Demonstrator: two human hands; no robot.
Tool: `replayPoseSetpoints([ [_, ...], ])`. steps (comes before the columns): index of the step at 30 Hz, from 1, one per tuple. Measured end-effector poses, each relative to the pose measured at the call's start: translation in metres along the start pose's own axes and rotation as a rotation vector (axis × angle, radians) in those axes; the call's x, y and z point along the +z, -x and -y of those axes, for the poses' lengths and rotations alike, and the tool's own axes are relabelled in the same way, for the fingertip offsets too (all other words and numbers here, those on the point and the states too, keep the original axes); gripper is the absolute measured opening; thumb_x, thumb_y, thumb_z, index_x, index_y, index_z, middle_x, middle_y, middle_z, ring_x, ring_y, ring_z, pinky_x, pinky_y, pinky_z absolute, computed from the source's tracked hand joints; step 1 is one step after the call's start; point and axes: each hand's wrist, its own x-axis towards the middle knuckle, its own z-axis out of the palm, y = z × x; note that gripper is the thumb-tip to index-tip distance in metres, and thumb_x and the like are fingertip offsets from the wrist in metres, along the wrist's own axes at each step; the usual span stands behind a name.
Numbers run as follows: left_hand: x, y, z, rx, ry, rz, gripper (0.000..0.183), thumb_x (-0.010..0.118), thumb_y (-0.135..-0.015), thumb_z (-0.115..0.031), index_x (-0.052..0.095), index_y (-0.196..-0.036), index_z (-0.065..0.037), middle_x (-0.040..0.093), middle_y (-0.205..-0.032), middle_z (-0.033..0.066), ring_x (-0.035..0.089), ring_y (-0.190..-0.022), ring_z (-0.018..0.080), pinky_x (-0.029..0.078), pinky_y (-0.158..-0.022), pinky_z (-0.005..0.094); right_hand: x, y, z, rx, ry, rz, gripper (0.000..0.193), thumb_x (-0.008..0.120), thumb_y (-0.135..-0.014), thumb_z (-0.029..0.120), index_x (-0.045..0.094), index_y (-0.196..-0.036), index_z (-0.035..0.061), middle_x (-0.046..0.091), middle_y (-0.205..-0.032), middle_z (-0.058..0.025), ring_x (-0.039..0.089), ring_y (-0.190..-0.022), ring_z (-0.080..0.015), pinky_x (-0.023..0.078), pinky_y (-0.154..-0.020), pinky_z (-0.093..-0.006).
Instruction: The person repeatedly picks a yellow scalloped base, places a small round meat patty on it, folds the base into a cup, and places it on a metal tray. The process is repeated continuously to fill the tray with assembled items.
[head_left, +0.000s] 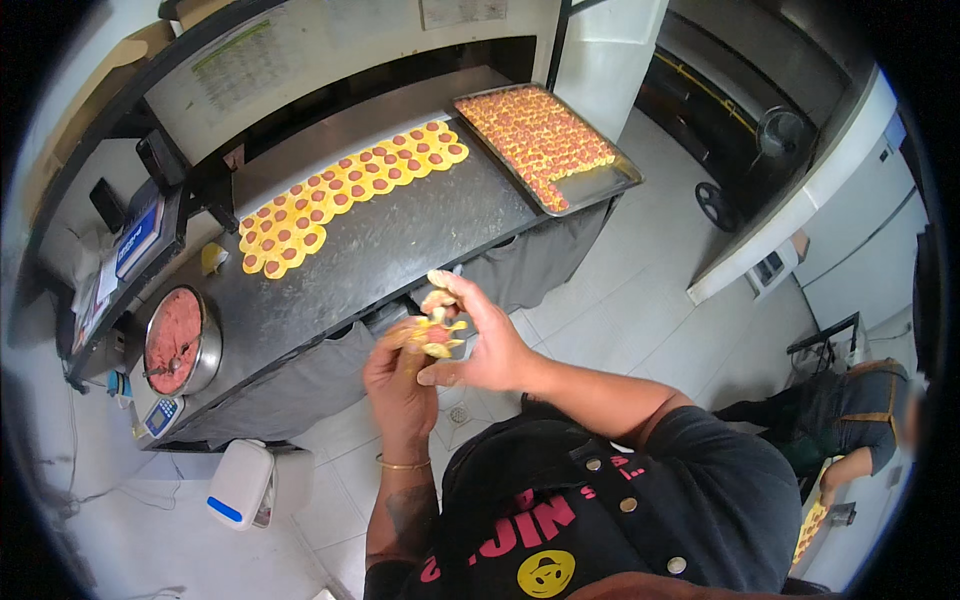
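In front of my chest, both hands meet at a small yellow dough piece with pink meat filling. My left hand is closed, its fingertips gripping the piece from the left. My right hand curls round it from the right, thumb below and fingers above. Yellowish dough also shows along the right fingertips; whether it is a separate piece I cannot tell. Beyond my hands, flat yellow dough rounds lie in overlapping rows on the dark worktop, each with a ball of pink meat.
A metal tray of many small filled pieces sits at the worktop's far right end. At the left stand a steel bowl of pink minced meat and a scale. A white bin is on the floor; another person works at right.
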Motion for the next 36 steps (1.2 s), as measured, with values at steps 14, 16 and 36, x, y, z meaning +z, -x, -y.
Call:
replayPoseSetpoints([
  [14, 0.061, -0.056, 0.112, -0.263, 0.207, -0.104, 0.023, 0.061, -0.105, -0.012, 0.064, -0.125, -0.001, 0.068, -0.126, 0.0077, 0.065, -0.117, 0.0188, 0.053, -0.103, 0.0343, -0.080, -0.045, -0.093, 0.151, -0.163, 0.078, 0.052, 0.082, -0.084, 0.016, 0.056, -0.128, 0.0043, 0.069, -0.101, -0.0067, 0.066, -0.093, -0.0159, 0.054, -0.085, -0.0328],
  [16, 0.071, -0.067, 0.136, -0.262, 0.146, -0.050, 0.021, 0.060, -0.105, -0.011, 0.065, -0.123, -0.002, 0.068, -0.125, 0.0073, 0.065, -0.116, 0.0189, 0.053, -0.102, 0.0337, -0.102, -0.049, -0.123, 0.257, -0.266, 0.028, 0.054, 0.084, -0.083, 0.020, 0.056, -0.126, 0.0047, 0.067, -0.102, -0.0084, 0.065, -0.095, -0.0179, 0.053, -0.086, -0.0348],
  [36, 0.190, -0.186, 0.240, -0.763, 0.211, -0.126, 0.068, 0.042, -0.109, -0.050, 0.036, -0.158, -0.003, 0.048, -0.157, 0.0147, 0.045, -0.145, 0.0283, 0.031, -0.122, 0.0452, -0.289, -0.098, -0.232, -0.056, -0.003, -0.045, 0.018, 0.078, -0.080, 0.019, 0.065, -0.088, 0.0105, 0.059, -0.082, -0.0096, 0.060, -0.077, -0.0353, 0.047, -0.068, -0.0461],
])
